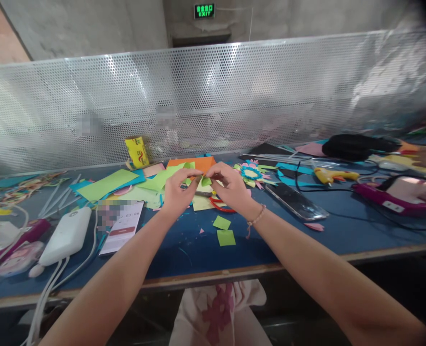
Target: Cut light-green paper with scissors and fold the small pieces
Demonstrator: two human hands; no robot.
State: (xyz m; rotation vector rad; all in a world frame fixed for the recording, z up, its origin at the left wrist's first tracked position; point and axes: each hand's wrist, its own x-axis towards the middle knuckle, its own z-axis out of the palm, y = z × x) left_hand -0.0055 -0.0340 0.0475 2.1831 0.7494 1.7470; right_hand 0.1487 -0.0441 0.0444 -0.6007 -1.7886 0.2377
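Both my hands meet above the middle of the blue table, pinching a small green paper piece [206, 181] between the fingertips. My left hand [180, 187] grips its left side, with thumb and forefinger pressed together. On the other side my right hand [230, 185] is closed on the same piece, partly hiding it. Under the right hand lie scissors with red handles [223, 207], mostly covered. Two small green paper squares [226, 237] rest on the table just in front. Behind the hands are an orange sheet [207, 164] and light green sheets [162, 179].
A phone with a lit screen [124, 228] and a white power bank [66, 235] with cables lie left. To the right are a dark phone [295, 201], a yellow glue gun [333, 176] and a purple power strip [393, 199]. A paper flower [251, 173] sits behind. A perforated metal screen [213, 96] stands at the back.
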